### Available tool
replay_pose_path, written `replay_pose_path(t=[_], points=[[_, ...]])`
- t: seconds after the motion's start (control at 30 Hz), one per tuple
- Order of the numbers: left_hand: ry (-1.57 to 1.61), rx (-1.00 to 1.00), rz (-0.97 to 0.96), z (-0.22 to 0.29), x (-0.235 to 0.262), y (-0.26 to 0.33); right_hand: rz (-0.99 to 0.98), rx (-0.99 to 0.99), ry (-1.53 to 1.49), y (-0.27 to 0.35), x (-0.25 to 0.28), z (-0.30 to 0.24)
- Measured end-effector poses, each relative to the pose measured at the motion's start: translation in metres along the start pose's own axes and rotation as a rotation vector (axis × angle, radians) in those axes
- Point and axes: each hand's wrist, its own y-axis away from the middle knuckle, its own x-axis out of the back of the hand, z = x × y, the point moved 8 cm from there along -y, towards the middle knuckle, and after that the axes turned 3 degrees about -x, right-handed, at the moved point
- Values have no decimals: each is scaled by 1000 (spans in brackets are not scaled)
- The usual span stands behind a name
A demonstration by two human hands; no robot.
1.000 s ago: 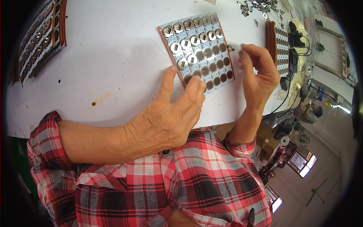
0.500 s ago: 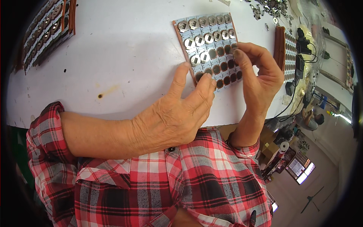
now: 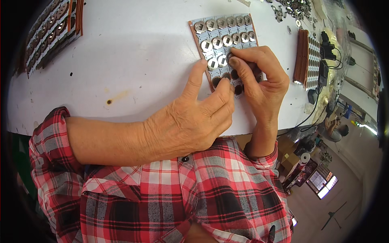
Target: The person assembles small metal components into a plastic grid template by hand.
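Observation:
A light-blue circuit board panel [image 3: 214,36] with brown edges lies on the white table. Its far rows carry round silver metal clips [image 3: 217,42], and two more sit at the left of the third row. The nearer spots show bare dark discs [image 3: 216,82]. My left hand [image 3: 202,109] rests against the panel with its fingers apart, one digit at the left edge and others on the near discs. Over the third row, my right hand [image 3: 263,77] pinches a small round metal clip [image 3: 230,56] beside the last silver one; the fingers partly cover it.
A pile of loose metal clips [image 3: 298,8] lies at the far right. Stacked panels stand at the right [image 3: 302,56] and far left [image 3: 52,34]. Black plugs and cables [image 3: 324,73] run along the table's right side. Another person [image 3: 334,129] is in the background.
My right hand has moved left across the panel, from its right edge to the third row's middle. The panel and my left hand have shifted slightly right.

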Motion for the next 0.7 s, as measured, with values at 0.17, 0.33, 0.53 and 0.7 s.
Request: replay_pose_path(t=[0.17,0.33,0.53,0.7], points=[[29,1,-13,-3,-1,-1,20,52,40,1,-3,1],[12,-20,-7,1,5,-3,-27,177,109,-1,0,-10],[-93,21,-146,3,7,5,180,18,189,-33,54,26],[-83,76,-209,0,6,4,288,-64,348,-71,88,64]])
